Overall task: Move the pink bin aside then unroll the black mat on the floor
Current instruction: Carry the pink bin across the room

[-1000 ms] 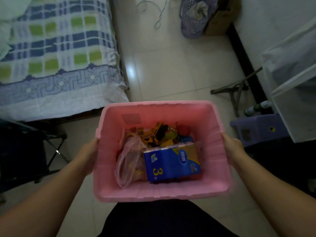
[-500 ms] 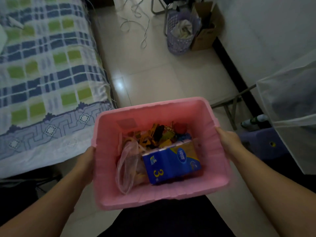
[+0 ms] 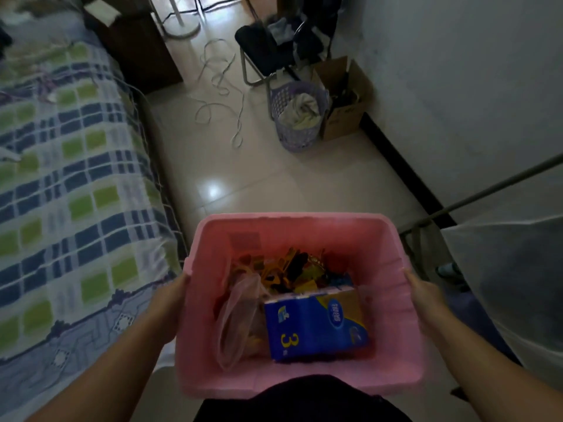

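Tiled floor (image 3: 274, 184): more of it is in view than a second ago, now reaching the far end of the room, where a lavender laundry basket (image 3: 297, 117), a cardboard box (image 3: 344, 114) and a dark chair (image 3: 268, 53) stand close together by the wall, with a loose white cord (image 3: 219, 86) trailing nearby. The view has swung forward along the aisle, which suggests the person is carrying the load that way. Bed (image 3: 70, 184): plaid cover, bordering the aisle on the left. Pink bin (image 3: 304, 223): held clear of the floor in front of the body, level, between the bed and a draped metal rack (image 3: 502, 269) on the right; its place relative to the arms is unchanged across the three views. Contents: a blue tissue pack (image 3: 316, 327) marked "3", a clear plastic bag (image 3: 237, 318) beside it, and mixed small toys (image 3: 292, 266) behind. Left hand (image 3: 169, 306) and right hand (image 3: 423, 300): each closed on a side wall of the bin, one per side, bearing its weight. Black mat: not visible. Judged stage: the bin is in transit and not yet set aside; open floor lies ahead for putting it down.
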The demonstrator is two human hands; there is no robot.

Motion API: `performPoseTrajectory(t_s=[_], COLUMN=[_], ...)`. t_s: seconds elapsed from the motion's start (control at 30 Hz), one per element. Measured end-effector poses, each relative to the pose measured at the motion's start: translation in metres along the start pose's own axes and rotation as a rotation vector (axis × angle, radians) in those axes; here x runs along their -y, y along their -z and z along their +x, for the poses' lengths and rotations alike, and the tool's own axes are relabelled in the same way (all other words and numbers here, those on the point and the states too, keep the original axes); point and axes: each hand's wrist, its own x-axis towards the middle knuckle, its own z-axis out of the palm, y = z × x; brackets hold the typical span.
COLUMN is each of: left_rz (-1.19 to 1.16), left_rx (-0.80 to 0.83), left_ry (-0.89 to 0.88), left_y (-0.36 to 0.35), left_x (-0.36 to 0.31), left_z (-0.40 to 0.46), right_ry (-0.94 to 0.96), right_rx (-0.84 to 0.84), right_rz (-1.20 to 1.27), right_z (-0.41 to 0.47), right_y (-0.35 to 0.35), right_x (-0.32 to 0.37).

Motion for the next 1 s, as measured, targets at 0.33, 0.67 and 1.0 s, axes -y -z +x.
performPoseTrajectory(t_s=[0.33, 0.67, 1.0], left_rz=[-0.035, 0.023, 0.112], left_rx=[0.081, 0.191, 0.203], left_ry=[0.056, 0.03, 0.04], left_y=[-0.07, -0.165, -0.248], left_x=[-0.126, -0.322, -0.425], left_z=[0.089, 0.196, 0.248], right_ry=[0.038, -0.064, -0.045], right_rx=[-0.057, -0.198, -0.268], right_rz=[0.03, 0.156, 0.129], right_z=[0.075, 0.141, 0.214], right_y=[-0.008, -0.04, -0.043], right_x=[0.129, 0.27, 0.346])
